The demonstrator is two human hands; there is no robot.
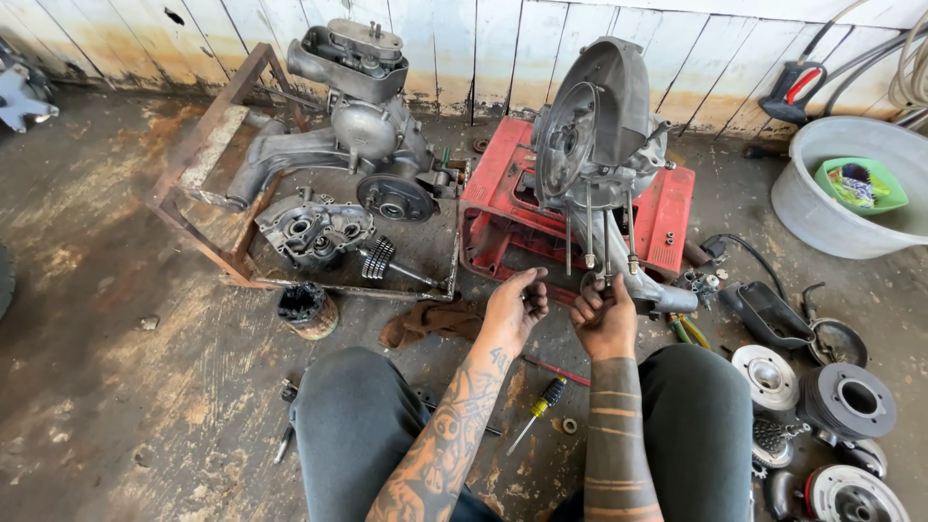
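Two hands: both at centre frame, below the engine, which stands at 12 o'clock from them on a red tray.
Left hand: fingers curled, pinching something small that is too small to tell.
Right hand: closed around the lower end of the studs hanging out of the engine.
Done so far: engine looks stripped, four bare studs showing, no cylinder on them.
Left: judging from the spread, much remains apart.
Parts at 4 o'clock: drums and discs lie loose on the floor.
Second engine: at 10 o'clock, in a rusty frame, with a case half beside it.
Screwdriver: at 6 o'clock, between the knees.
Rag: at 9 o'clock, just beside the left hand.
Tub: at 2 o'clock, well apart.
In the way: nothing lies between hands and studs; clutter crowds the right side.
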